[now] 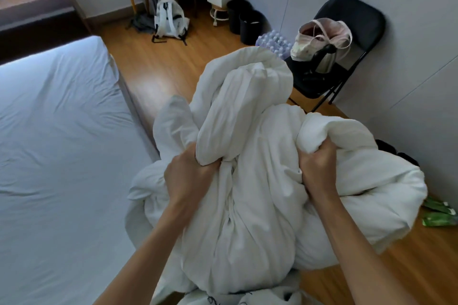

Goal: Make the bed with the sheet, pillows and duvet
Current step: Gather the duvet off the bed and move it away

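A bulky white duvet (250,136) is bunched up in a heap over the wooden floor, just right of the bed. My left hand (189,176) is clenched on a thick fold at its middle. My right hand (316,168) grips another fold further right. The bed (57,143) fills the left side, covered with a smooth white sheet that has a few creases. No pillows are in view.
A black folding chair (347,57) with a kettle and a pale bag stands by the right wall. Behind it are a pack of water bottles (272,41), two black bins (244,20), a white backpack (169,18) and a white stool unit. Green packets (438,213) lie at right.
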The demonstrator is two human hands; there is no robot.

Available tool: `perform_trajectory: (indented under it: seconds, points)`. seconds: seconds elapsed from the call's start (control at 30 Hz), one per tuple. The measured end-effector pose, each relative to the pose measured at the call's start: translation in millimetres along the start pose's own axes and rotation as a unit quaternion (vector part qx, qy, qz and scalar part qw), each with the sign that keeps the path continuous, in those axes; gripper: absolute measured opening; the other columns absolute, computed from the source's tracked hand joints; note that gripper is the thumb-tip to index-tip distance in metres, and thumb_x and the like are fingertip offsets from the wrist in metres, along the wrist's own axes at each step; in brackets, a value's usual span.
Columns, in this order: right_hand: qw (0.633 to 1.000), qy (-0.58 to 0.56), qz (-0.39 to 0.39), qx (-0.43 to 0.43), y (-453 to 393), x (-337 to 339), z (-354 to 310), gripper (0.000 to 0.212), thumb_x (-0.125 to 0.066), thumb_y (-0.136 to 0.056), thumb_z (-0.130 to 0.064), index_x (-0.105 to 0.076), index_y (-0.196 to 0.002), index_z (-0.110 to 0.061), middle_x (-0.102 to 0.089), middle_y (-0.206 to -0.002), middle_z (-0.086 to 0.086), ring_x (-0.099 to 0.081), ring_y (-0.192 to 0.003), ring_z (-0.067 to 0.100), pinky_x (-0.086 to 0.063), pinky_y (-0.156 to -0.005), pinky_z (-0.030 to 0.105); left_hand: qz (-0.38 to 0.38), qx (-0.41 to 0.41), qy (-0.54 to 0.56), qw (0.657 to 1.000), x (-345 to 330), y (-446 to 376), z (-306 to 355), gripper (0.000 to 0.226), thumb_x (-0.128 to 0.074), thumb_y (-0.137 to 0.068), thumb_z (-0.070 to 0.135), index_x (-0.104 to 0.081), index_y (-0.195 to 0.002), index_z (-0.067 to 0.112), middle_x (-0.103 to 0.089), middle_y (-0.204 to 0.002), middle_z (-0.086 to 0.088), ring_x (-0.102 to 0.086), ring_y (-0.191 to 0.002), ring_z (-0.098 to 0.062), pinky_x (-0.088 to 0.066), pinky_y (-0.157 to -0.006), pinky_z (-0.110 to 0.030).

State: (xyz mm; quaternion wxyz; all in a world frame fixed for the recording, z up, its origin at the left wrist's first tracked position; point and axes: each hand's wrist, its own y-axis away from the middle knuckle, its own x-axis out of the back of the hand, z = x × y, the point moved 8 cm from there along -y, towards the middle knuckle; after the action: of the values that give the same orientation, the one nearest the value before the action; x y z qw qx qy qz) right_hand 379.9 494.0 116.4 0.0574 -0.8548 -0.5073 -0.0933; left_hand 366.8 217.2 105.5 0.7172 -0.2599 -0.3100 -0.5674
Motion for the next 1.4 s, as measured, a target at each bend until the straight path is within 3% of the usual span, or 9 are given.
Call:
perform_trajectory:
  seconds: [0.27, 0.5, 0.6, 0.73, 0.9, 1.07, 1.2, 1.33, 1.4]
  points:
    - [0.999, 0.024, -0.028, 0.022, -147.2, -55.5, -15.5, 0.046, -0.069, -0.078, -0.01, -0.058, -0.123, -0.007, -0.067, -0.113, 0.004, -0.063, -0.107, 0.015, -0.051, -0.096, 0.041, 0.014, 0.02, 0.029, 0.999, -33.1, -132.3, 29.3, 0.059, -0.042, -0.056, 0.07, -0.059, -0.081, 0.019, -0.066, -0.074, 0.002, -0.06, -0.076, -0.027, -0.043, -0.064, -0.037]
    - [0.998, 0.024, -0.044, 0.031, -306.9, -200.7, -32.7, 0.037, -0.064, -0.082, 0.006, -0.06, -0.117, -0.005, -0.065, -0.104, -0.005, -0.063, -0.099, 0.008, -0.05, -0.09, 0.023, 0.018, 0.034, 0.023, 0.999, -53.0, -334.3, 9.8, 0.048, -0.052, -0.066, 0.057, -0.064, -0.092, 0.019, -0.069, -0.081, 0.0, -0.061, -0.081, -0.028, -0.046, -0.069, -0.038]
    - [0.997, 0.024, -0.056, 0.036, -382.2, -271.8, -60.4, 0.034, -0.066, -0.082, 0.003, -0.06, -0.112, -0.013, -0.064, -0.097, -0.015, -0.062, -0.086, -0.007, -0.051, -0.087, 0.023, 0.032, 0.041, 0.034, 0.998, -41.9, -439.2, 8.0, 0.044, -0.053, -0.067, 0.056, -0.063, -0.089, 0.019, -0.066, -0.077, 0.003, -0.06, -0.077, -0.025, -0.042, -0.065, -0.035]
    - [0.996, 0.017, -0.072, 0.059, -466.2, -353.2, -104.6, 0.035, -0.067, -0.083, -0.002, -0.06, -0.117, -0.009, -0.067, -0.107, -0.004, -0.063, -0.102, 0.007, -0.05, -0.089, 0.026, 0.057, 0.047, 0.032, 0.997, -15.4, -548.5, 10.8, 0.043, -0.053, -0.067, 0.056, -0.061, -0.085, 0.017, -0.062, -0.07, 0.005, -0.058, -0.072, -0.024, -0.041, -0.063, -0.036]
    - [0.986, 0.024, -0.134, 0.092, -558.2, -477.5, -137.5, 0.015, -0.062, -0.085, 0.002, -0.057, -0.09, -0.012, -0.061, -0.077, -0.007, -0.057, -0.066, -0.004, -0.046, -0.063, 0.017, 0.094, 0.094, 0.043, 0.99, 3.6, -671.0, -19.2, 0.042, -0.055, -0.066, 0.055, -0.059, -0.083, 0.017, -0.063, -0.069, 0.004, -0.059, -0.071, -0.024, -0.045, -0.065, -0.037]
    - [0.972, 0.015, -0.209, 0.105, -663.4, -626.9, -139.8, 0.02, -0.063, -0.083, 0.004, -0.055, -0.079, -0.014, -0.06, -0.072, -0.003, -0.058, -0.062, -0.001, -0.045, -0.057, 0.014, 0.128, 0.156, 0.057, 0.978, -0.7, -803.7, -68.7, 0.044, -0.054, -0.065, 0.055, -0.061, -0.083, 0.016, -0.065, -0.072, 0.002, -0.059, -0.072, -0.023, -0.045, -0.065, -0.038]
    - [0.95, 0.004, -0.294, 0.102, -757.0, -762.7, -149.7, 0.019, -0.064, -0.081, -0.003, -0.061, -0.098, -0.01, -0.067, -0.088, -0.001, -0.065, -0.078, 0.002, -0.051, -0.068, 0.018, 0.172, 0.214, 0.057, 0.96, 9.5, -926.6, -100.6, 0.046, -0.053, -0.066, 0.056, -0.064, -0.088, 0.017, -0.066, -0.077, 0.003, -0.061, -0.074, -0.023, -0.048, -0.067, -0.038]
    - [0.923, -0.009, -0.363, 0.131, -831.6, -894.5, -209.4, 0.015, -0.062, -0.075, -0.008, -0.056, -0.088, -0.013, -0.059, -0.073, -0.006, -0.057, -0.062, 0.001, -0.046, -0.059, 0.018, 0.24, 0.252, 0.06, 0.936, 56.0, -1036.3, -116.9, 0.046, -0.055, -0.066, 0.057, -0.061, -0.087, 0.017, -0.063, -0.072, 0.005, -0.058, -0.07, -0.022, -0.046, -0.063, -0.035]
    - [0.91, -0.009, -0.386, 0.15, -855.4, -953.9, -242.3, 0.018, -0.06, -0.075, 0.002, -0.054, -0.085, -0.012, -0.054, -0.069, -0.005, -0.052, -0.058, 0.001, -0.045, -0.056, 0.016, 0.263, 0.277, 0.056, 0.922, 84.3, -1080.5, -127.4, 0.041, -0.058, -0.065, 0.056, -0.059, -0.082, 0.018, -0.058, -0.066, 0.01, -0.055, -0.066, -0.02, -0.042, -0.058, -0.033]
